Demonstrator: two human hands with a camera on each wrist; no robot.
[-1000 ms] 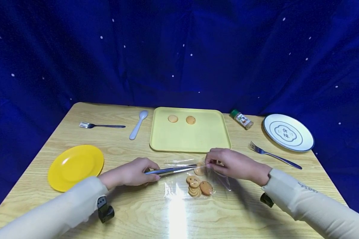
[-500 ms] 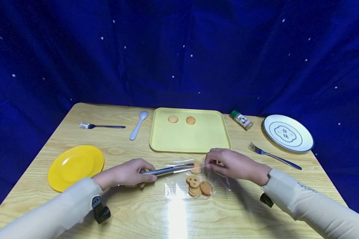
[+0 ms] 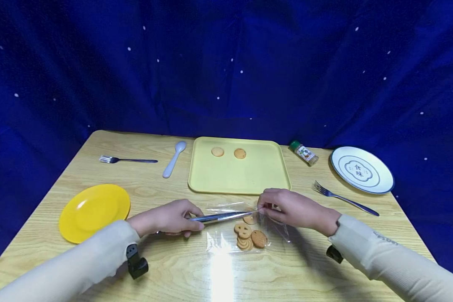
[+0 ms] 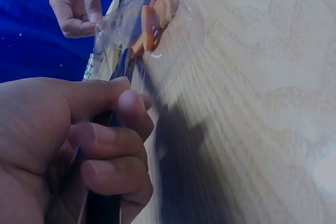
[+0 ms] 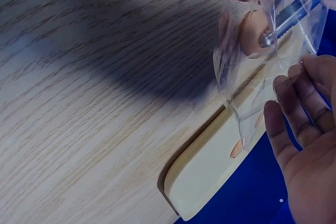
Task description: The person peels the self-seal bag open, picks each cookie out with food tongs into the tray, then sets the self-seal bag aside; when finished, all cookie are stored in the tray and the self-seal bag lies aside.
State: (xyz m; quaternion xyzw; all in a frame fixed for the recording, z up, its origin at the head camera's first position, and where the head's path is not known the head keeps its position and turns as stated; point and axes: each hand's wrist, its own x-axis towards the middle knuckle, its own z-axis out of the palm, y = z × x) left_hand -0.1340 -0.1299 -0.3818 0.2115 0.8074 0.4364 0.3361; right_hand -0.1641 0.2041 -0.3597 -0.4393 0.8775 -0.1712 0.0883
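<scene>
Cream sleeves (image 3: 79, 256) run to bare hands (image 3: 170, 218), black cameras (image 3: 137, 264) sit at the cuffs (image 3: 125, 237), and what looks from here like lettering (image 3: 386, 239) marks the right sleeve (image 3: 394, 262).

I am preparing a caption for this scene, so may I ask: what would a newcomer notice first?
Probably the bright yellow plate on the left of the table, and the dotted blue backdrop behind. Then the centre: the left fingers hold metal tongs that reach into a clear bag of cookies, whose film the right fingers pinch. Just beyond, two more cookies lie on a pale yellow tray.
</scene>
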